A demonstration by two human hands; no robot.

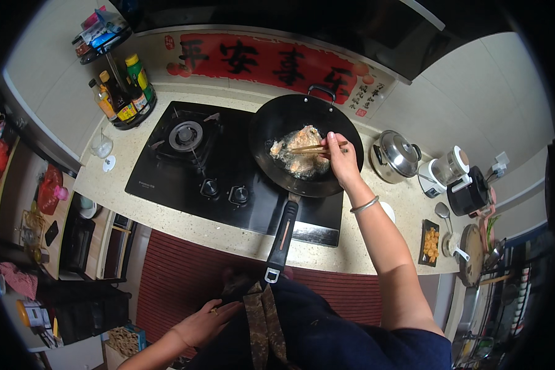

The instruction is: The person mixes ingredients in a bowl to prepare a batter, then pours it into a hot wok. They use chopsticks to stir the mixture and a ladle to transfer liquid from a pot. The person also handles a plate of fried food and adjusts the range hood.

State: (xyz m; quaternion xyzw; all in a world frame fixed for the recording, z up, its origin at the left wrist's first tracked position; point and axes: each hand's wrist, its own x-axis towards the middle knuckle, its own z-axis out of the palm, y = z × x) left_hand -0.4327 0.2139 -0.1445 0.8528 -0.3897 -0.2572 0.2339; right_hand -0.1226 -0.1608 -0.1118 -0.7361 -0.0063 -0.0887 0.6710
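Observation:
My right hand grips a pair of wooden chopsticks over the dark wok. Their tips reach pale, browned pieces of food that lie in bubbling oil; what kind of food it is I cannot tell. The wok sits on the right side of a black gas cooktop, its long black handle pointing towards my body. Down beside the dark blue clothing at my waist, my left hand holds nothing and its fingers are a little apart.
To the wok's right stand a lidded steel pot, a glass kettle and a black plate of browned food chunks. A ladle lies near them. Sauce bottles fill a rack at the left. The left burner holds no pan.

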